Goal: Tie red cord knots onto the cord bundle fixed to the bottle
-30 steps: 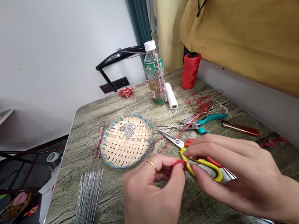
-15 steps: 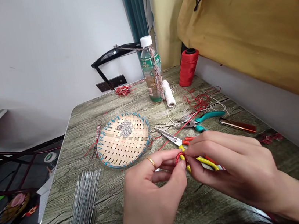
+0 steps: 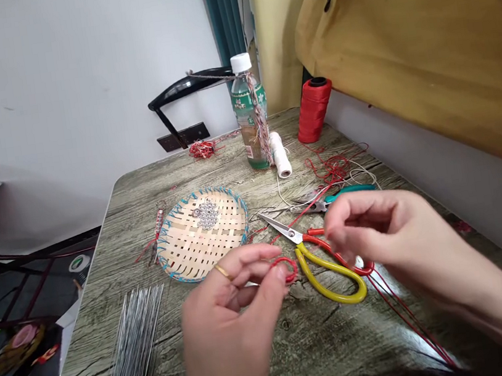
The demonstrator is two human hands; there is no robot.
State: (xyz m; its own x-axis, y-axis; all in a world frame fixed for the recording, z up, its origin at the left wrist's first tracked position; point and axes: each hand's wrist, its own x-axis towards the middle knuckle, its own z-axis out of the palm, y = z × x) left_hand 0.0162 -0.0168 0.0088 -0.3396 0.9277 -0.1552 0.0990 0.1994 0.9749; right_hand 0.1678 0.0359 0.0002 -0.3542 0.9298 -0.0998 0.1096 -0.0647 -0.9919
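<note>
My left hand pinches a small ring of red cord between thumb and fingertips, and a gold band is on one finger. To the right, my right hand is raised with thumb and fingers drawn together; its fingertips are blurred, so whatever they hold cannot be made out. Between the hands lie scissors with yellow and red handles, their blades pointing away to the left. Red cords run across the table below my right hand. Partly behind that hand are teal-handled pliers.
A woven basket holds small silvery pieces. Thin metal wires lie at the left. Farther back stand a bottle and a red thread spool, with a white spool and tangled red thread nearby.
My hands have parted: the left moved left with the red ring, the right moved up and right. More of the scissors' handles and the red cords now show.
</note>
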